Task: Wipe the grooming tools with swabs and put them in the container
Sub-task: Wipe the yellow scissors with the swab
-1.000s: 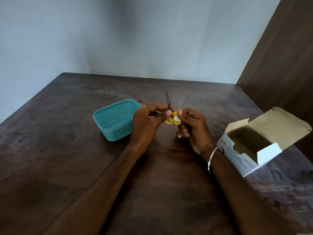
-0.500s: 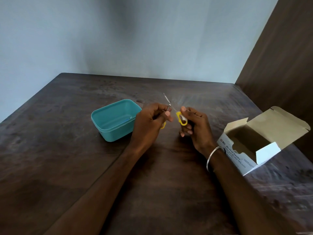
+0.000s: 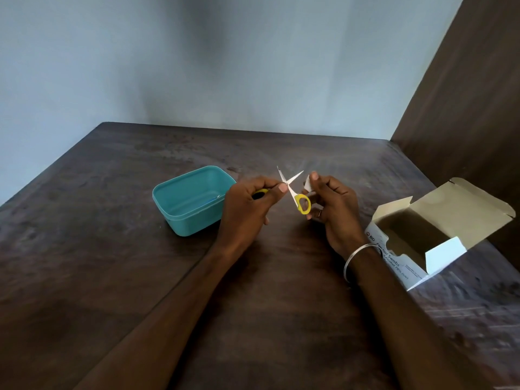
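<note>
1. the teal container [image 3: 194,201] sits open on the table [image 3: 84,249], at the left, just beside the left hand; something small and blue lies inside, too small to name.
2. the left hand [image 3: 247,209] grips one yellow handle of the small scissors [image 3: 292,192], fingers curled round it, thumb near the pivot.
3. the scissors are held above the table with blades spread apart, pointing away; the other yellow loop hangs free between the hands.
4. the right hand [image 3: 332,209] pinches a white swab [image 3: 308,185] between thumb and finger, just beside the blades, not touching them as far as i can tell.
5. the step in hand looks like wiping; next, the swab needs to run along each open blade, carefully clear of the edges.
6. the swab box [image 3: 439,237] stands open at the right.
</note>
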